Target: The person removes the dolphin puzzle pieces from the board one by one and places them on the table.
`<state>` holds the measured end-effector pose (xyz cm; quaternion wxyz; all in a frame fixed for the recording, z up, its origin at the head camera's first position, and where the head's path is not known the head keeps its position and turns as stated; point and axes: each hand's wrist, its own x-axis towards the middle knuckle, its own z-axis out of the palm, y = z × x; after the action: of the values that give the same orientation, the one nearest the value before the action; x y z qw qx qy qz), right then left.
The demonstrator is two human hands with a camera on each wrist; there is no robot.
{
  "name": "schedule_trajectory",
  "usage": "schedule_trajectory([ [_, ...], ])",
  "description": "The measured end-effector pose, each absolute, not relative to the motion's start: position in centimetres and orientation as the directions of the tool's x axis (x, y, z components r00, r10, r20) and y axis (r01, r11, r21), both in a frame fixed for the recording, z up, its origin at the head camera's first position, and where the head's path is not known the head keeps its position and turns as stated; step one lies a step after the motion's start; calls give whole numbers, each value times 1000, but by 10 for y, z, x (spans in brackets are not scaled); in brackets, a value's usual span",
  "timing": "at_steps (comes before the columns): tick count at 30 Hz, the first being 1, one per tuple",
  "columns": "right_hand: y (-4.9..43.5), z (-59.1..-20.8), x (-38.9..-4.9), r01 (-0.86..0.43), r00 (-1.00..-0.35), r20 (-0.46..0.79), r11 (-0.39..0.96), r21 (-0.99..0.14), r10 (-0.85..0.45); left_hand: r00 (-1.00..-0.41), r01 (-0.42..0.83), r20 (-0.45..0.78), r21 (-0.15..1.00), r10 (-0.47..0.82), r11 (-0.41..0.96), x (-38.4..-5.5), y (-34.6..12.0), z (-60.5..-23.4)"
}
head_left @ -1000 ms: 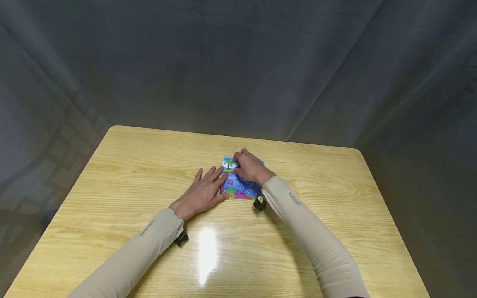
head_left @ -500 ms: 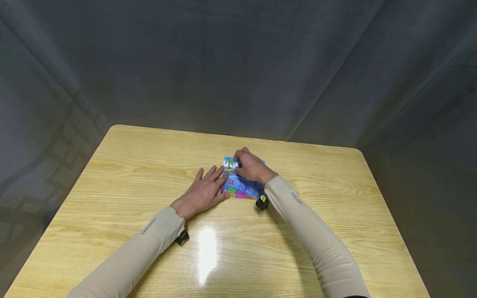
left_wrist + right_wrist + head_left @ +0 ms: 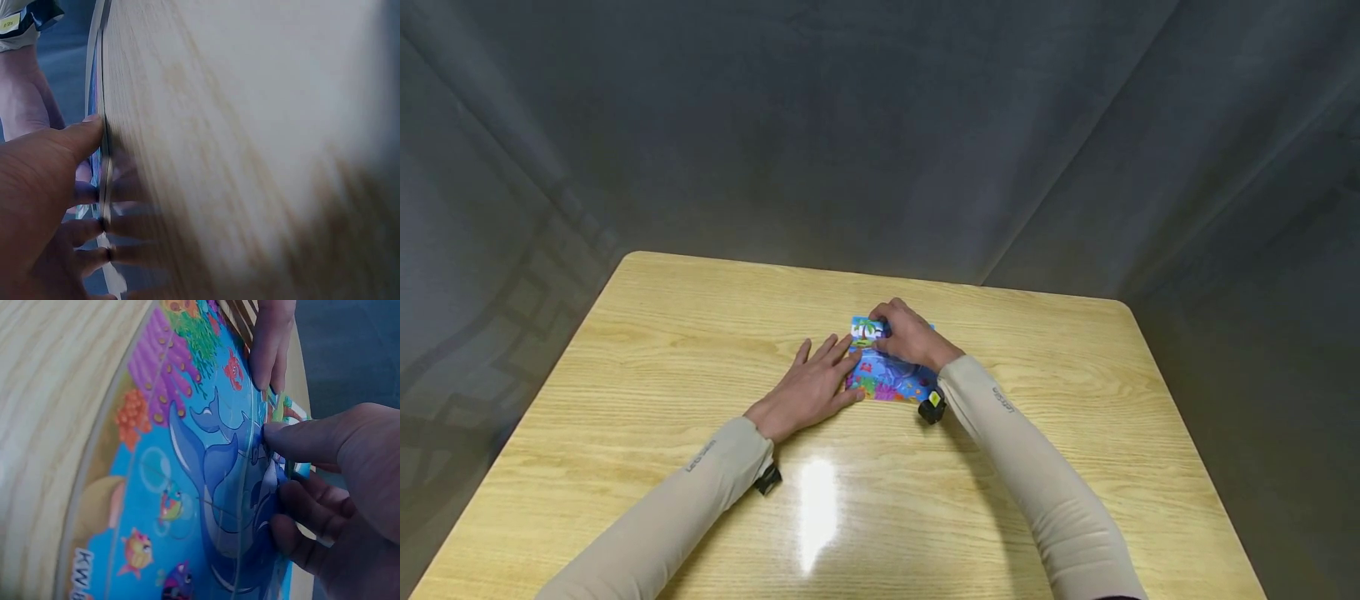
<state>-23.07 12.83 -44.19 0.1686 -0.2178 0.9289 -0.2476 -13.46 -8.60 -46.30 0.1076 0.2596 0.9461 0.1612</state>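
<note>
A flat, glossy sea-picture puzzle [image 3: 883, 375] lies at the table's middle, with dolphins, coral, fish and a palm tree [image 3: 867, 331]. In the right wrist view, shiny creases run across it like a clear plastic film [image 3: 242, 487]. My right hand [image 3: 913, 335] reaches over its top half, thumb and curled fingers pinching near the palm tree. I cannot tell for sure that film alone is between them. My left hand [image 3: 808, 387] lies with spread fingers, tips at the puzzle's left edge. From the left wrist, the puzzle shows only as a thin edge beyond the thumb [image 3: 84, 139].
The pale wooden table [image 3: 715, 308] has rounded far corners. Dark curtains [image 3: 880, 133] hang behind it and at both sides. A black wrist camera [image 3: 932, 407] under the right wrist sits close to the puzzle's lower right corner.
The palm tree area looks distorted and streaked with white now, after looking flat and sharp. My right hand has shifted slightly right. The left hand stays in place at the edge.
</note>
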Motion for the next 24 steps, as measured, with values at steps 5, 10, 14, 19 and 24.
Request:
schedule_trajectory([
  [5, 131, -445, -230, -293, -871, -150, 738, -608, -469, -840, 454, -132, 358, 526, 816, -135, -86, -463],
  [10, 135, -441, -227, -282, -882, -105, 694, -662, -459, -839, 455, -137, 354, 527, 817, -135, -85, -463],
  [14, 140, -432, -227, -246, -877, -117, 645, -724, -466, -839, 456, -136, 351, 526, 818, -135, -84, -463],
  [19, 158, -422, -234, -231, -882, -111, 627, -744, -458, -837, 463, -128, 352, 531, 814, -135, -83, -462],
  [24, 188, -411, -242, -219, -896, -109, 643, -734, -430, -838, 462, -125, 355, 531, 813, -135, -83, -462],
])
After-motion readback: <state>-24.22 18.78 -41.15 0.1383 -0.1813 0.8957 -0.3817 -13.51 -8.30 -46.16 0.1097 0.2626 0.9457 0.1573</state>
